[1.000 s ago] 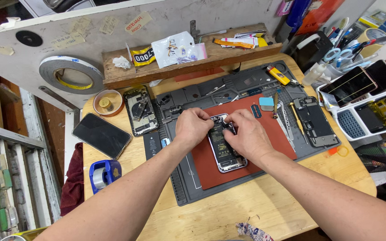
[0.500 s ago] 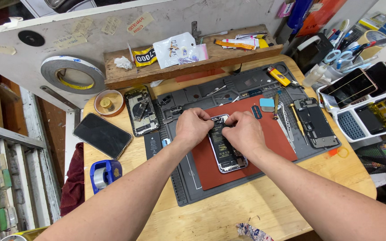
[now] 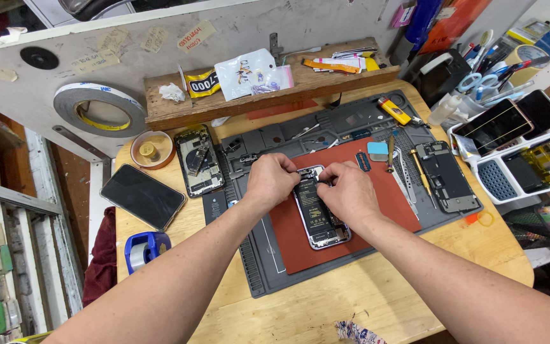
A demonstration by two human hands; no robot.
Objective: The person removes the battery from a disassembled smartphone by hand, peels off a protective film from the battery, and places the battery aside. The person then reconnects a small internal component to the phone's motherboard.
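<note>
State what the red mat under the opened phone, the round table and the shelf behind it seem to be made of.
Red mat: probably rubber or silicone, matte and flat. Table: pale wood, grain and plank joints showing. Shelf: rough, unfinished wood with chipped edges.

A tape dispenser [image 3: 146, 248] sits near a dark phone [image 3: 142, 195].

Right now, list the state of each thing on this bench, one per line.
Opened phone: back off, insides showing, flat on the red mat.
Left hand: fingers pinching at its top edge.
Right hand: likewise.
Second opened phone: lying open.
Dark phone: screen off.
</note>
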